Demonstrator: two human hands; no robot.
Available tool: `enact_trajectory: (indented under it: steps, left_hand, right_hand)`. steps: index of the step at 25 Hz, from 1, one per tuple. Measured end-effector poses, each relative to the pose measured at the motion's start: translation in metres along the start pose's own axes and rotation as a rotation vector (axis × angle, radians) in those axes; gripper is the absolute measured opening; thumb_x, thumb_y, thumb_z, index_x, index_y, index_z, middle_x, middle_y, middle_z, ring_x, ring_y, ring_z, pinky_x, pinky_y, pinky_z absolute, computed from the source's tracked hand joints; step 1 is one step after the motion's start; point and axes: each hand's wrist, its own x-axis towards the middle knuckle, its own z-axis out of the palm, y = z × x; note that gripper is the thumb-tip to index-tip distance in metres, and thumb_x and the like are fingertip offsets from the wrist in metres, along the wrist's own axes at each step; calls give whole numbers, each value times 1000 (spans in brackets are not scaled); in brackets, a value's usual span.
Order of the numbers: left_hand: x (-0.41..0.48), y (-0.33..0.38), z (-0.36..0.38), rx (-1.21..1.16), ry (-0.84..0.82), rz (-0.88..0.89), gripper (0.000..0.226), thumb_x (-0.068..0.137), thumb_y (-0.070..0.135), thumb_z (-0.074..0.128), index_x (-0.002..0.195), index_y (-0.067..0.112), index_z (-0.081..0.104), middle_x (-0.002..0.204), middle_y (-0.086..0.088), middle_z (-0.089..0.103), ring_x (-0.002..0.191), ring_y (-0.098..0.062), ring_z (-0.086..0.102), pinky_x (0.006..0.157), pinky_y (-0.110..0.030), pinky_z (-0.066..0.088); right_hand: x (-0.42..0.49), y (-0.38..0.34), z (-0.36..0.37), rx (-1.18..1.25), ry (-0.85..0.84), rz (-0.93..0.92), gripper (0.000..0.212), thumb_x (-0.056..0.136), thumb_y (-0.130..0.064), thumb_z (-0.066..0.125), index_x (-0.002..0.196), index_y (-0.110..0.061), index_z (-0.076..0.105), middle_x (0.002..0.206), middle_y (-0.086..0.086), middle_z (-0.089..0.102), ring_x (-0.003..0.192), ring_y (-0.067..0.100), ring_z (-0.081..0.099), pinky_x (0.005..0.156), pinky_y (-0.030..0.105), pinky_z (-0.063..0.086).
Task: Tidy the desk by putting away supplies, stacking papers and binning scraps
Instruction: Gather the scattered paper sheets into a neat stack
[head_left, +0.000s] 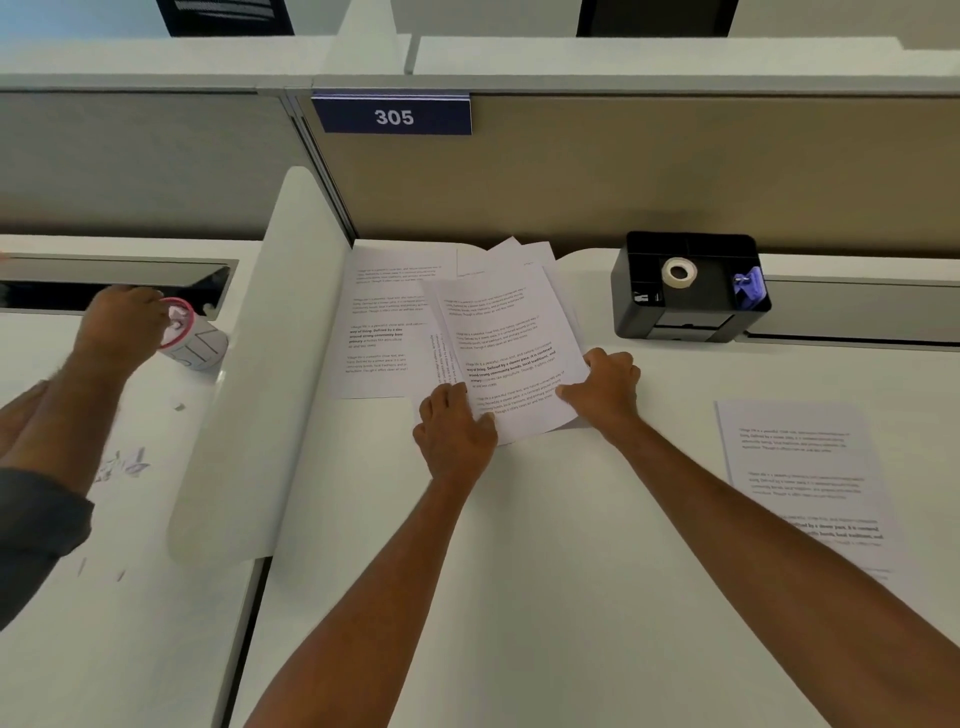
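Item: sheaf of papers (511, 343); held between your two hands, its sheets fanned and uneven on the far side of your fingers (610, 364). Left hand (454, 431): curled round the sheaf's near left corner. Right hand (605, 387): closed on the near right edge, thumb on the top page. Likely reason for the hold: a grip at both sides lets you square the fan into one stack; the step in hand looks like gathering, not yet finished.

Item: flat sheets (379, 322); just left of your left fingers, lying on the tabletop (545, 530) and partly under the sheaf; probably the base of the pile.

Item: loose sheet (800, 478); well apart, to the right of and nearer you than your right fingers; yet to be collected.

Container: black organiser (634, 312); beyond your right fingers, against the partition. Contents: a tape roll (679, 271) in the middle compartment; a purple item (750, 291) in the right compartment, too small to name; the other compartments are too dark to read.

Elsewhere: far left of your left fingers, past the divider (249, 415), another person's hand (122, 325) rests at a cup (200, 345); paper scraps (124, 462) lie near it.
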Motion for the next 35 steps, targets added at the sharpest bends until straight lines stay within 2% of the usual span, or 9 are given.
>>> enact_trajectory:
  steps: [6, 10, 15, 18, 20, 24, 28, 31, 35]
  left_hand:
    - [16, -18, -1, 122, -27, -19, 76, 93, 55, 74, 154, 18, 47, 176, -26, 19, 165, -45, 14, 127, -61, 26]
    - [8, -14, 2, 154, -30, 11, 80, 92, 55, 74, 156, 17, 44, 176, -27, 20, 164, -47, 17, 126, -60, 28]
    - [4, -16, -3, 132, -53, 36, 74, 95, 53, 72, 156, 21, 45, 175, -22, 24, 163, -43, 23, 125, -60, 33]
    - [-5, -14, -4, 94, -52, 50, 68, 95, 52, 71, 153, 24, 48, 173, -17, 31, 160, -37, 30, 123, -58, 37]
    - [-15, -12, -4, 73, -67, 56, 65, 96, 52, 70, 152, 25, 50, 174, -14, 32, 160, -35, 31, 124, -57, 36]
    - [-45, -15, -1, 70, -89, 100, 64, 98, 55, 65, 153, 26, 50, 175, -10, 33, 161, -32, 31, 125, -55, 36]
    - [-85, -21, 5, 34, -131, 97, 57, 101, 52, 62, 151, 26, 54, 176, -8, 31, 163, -29, 29, 127, -53, 33]
    - [-116, -32, 10, -63, -117, 127, 37, 101, 38, 67, 136, 26, 69, 167, -4, 48, 156, -28, 40, 121, -50, 44]
    - [-149, -47, 10, -241, 10, 101, 13, 98, 24, 75, 110, 29, 74, 130, 7, 69, 128, -22, 59, 103, -40, 58]
  right_hand:
    - [2, -18, 2, -66, -56, -9, 70, 81, -40, 85, 137, -15, 51, 135, 15, 47, 130, 34, 42, 92, 42, 48]
    - [7, -23, 7, 148, -65, 53, 70, 77, -31, 86, 135, -16, 50, 130, 11, 55, 123, 34, 53, 92, 42, 53]
    - [5, -18, 2, 531, -92, 121, 69, 79, -8, 84, 135, -18, 46, 123, 2, 61, 105, 24, 63, 73, 30, 54]
    - [6, -12, -1, 704, -125, 206, 75, 78, -5, 84, 141, -18, 46, 128, 0, 60, 112, 25, 62, 87, 40, 58]
    - [6, -4, -4, 811, -176, 251, 59, 80, 2, 80, 131, -14, 57, 127, 4, 68, 107, 26, 68, 82, 42, 61]
    - [-12, 27, -10, 749, -180, 216, 42, 81, 8, 77, 113, -17, 65, 121, 6, 73, 105, 30, 71, 86, 47, 63]
    - [-48, 65, -14, 802, -160, 233, 44, 79, 6, 82, 113, -18, 67, 118, 4, 74, 106, 29, 71, 91, 46, 62]
    - [-85, 95, -24, 876, -186, 226, 47, 79, 4, 85, 116, -20, 69, 116, 3, 78, 106, 27, 73, 87, 41, 62]
    - [-137, 135, -41, 959, -288, 252, 53, 79, -1, 86, 124, -23, 69, 113, 1, 80, 106, 30, 74, 82, 45, 62]
